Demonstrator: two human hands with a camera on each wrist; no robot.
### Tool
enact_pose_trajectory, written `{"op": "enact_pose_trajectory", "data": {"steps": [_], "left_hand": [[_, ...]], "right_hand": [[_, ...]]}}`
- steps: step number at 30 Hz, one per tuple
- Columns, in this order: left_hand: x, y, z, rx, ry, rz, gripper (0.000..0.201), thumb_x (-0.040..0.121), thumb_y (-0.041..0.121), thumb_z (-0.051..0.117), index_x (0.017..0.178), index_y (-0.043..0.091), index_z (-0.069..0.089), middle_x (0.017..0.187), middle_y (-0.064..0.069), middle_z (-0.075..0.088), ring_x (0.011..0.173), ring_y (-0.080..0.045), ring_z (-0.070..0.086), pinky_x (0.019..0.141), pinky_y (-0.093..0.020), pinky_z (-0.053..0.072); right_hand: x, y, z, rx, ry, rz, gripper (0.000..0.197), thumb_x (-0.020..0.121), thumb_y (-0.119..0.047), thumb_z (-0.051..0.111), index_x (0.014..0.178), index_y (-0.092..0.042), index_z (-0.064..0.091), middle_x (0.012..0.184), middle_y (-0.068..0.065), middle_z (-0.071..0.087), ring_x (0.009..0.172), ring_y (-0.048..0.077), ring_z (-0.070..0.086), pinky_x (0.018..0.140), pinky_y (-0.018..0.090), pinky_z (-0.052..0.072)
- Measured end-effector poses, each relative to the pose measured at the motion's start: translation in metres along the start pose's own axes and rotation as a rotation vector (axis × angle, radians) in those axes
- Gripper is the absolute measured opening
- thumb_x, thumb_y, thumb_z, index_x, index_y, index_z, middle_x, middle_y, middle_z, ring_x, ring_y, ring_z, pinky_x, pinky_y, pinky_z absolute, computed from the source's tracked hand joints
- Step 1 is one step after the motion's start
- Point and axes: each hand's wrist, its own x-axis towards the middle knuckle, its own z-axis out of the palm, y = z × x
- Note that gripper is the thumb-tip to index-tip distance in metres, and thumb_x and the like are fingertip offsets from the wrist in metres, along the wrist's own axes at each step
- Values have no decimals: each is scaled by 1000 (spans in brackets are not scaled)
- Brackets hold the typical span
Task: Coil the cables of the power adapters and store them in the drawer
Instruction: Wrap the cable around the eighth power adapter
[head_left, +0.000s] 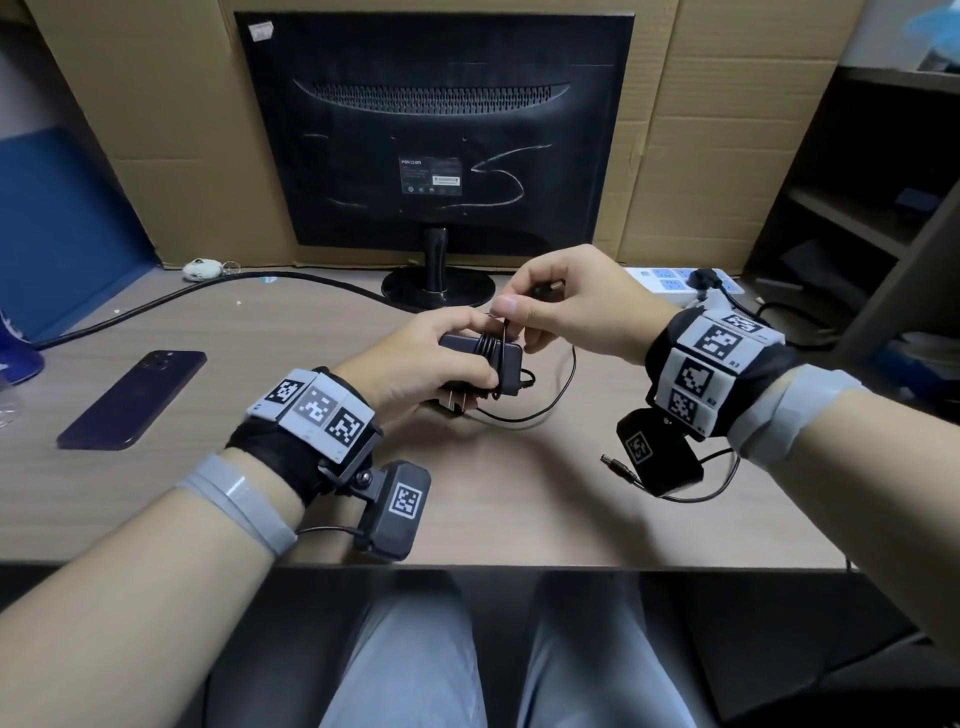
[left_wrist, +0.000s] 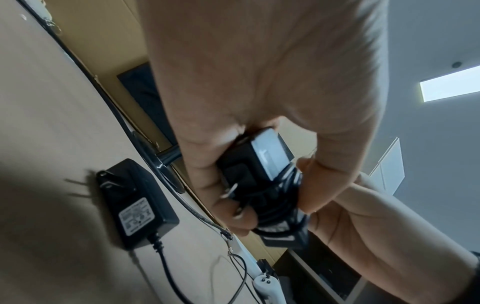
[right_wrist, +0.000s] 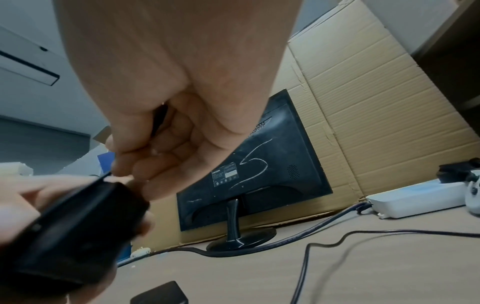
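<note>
Two hands meet over the middle of the surface (head_left: 260, 332), and we begin at their grip. Our left hand (head_left: 421, 358) is curled around a black power adapter (head_left: 480, 351), held just above the surface with its plug prongs pointing back toward us. Several turns of its thin cable (head_left: 491, 343) already wrap the adapter's body. Our right hand (head_left: 566, 301) pinches the cable's free end, thumb and forefinger closed on it right above the wraps, with the barrel plug (head_left: 550, 286) sticking out past the fingers.

A second adapter (left_wrist: 135, 203) lies flat on the surface beneath, its cable (head_left: 545, 405) trailing loose toward the right wrist. A dark phone (head_left: 132, 397) lies well to the left; a monitor (head_left: 436, 130) stands behind, a white power strip (head_left: 675, 278) to its right. No drawer is in view.

We judge the wrapping nearly done. The risk is the springy end: if the right hand lets go before it is tucked under a turn, the wraps may loosen. The left hand's thumb lifting early would do the same, and the loose second cable could snag the right wrist.
</note>
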Motion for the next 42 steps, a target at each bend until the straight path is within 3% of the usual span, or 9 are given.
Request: {"op": "enact_pose_trajectory", "data": {"steps": [6,10,13,20,24,28,31,34,42], "left_hand": [[-5,7,6,71,-8,49,48,82,15,89,126,20,70,100,-4,75,76,-16,68,61,-28,55],[-2,8,9,191,68,115,69,75,7,89,135,24,60,118,-7,72,95,-23,75,85,-44,64],[-2,11,10,196,99,183,70,74,1,78,135,29,57,114,-17,69,85,-25,70,84,-55,60],[5,4,3,249,138,280,93,71,-20,77,144,30,46,117,-6,67,108,-27,69,87,-50,61],[7,-1,1,334,239,274,83,74,-4,80,143,31,51,129,-1,56,120,-11,60,103,-38,56],[12,0,-5,553,250,134,90,74,24,79,155,36,41,147,1,41,127,-19,55,109,-38,50],[9,5,0,397,215,43,100,82,19,86,163,28,27,138,0,53,110,-16,69,96,-33,59],[5,11,6,-91,126,-65,104,87,13,85,164,30,17,130,-11,67,101,-30,78,92,-42,63],[-1,13,4,-303,123,7,61,82,-10,81,135,12,58,121,-24,73,101,-41,77,83,-37,64]], "right_hand": [[-1,3,-3,86,78,51,26,90,-27,81,95,-3,73,72,7,74,62,20,67,65,37,64],[0,9,-3,157,112,120,30,90,-29,81,96,-2,71,76,9,69,62,14,63,65,36,63],[-1,12,-2,191,86,208,27,94,-33,75,97,-7,72,83,5,74,68,14,63,72,43,64],[-6,8,7,302,-149,331,45,106,-41,54,117,2,61,116,20,73,92,37,75,88,53,62],[-4,6,9,406,-98,310,49,104,-38,58,118,10,55,116,29,71,88,39,77,79,43,65],[-3,6,12,309,-25,206,29,101,-33,65,97,-6,55,99,25,72,85,33,76,80,49,65],[-2,8,17,232,47,156,26,99,-30,69,93,-7,58,94,22,72,83,25,72,78,43,65],[-1,9,18,228,94,110,25,96,-30,74,92,-9,61,94,13,69,82,22,67,83,46,65],[-5,6,12,404,39,163,29,76,-29,88,89,-14,67,90,4,72,85,18,70,88,49,63]]}}
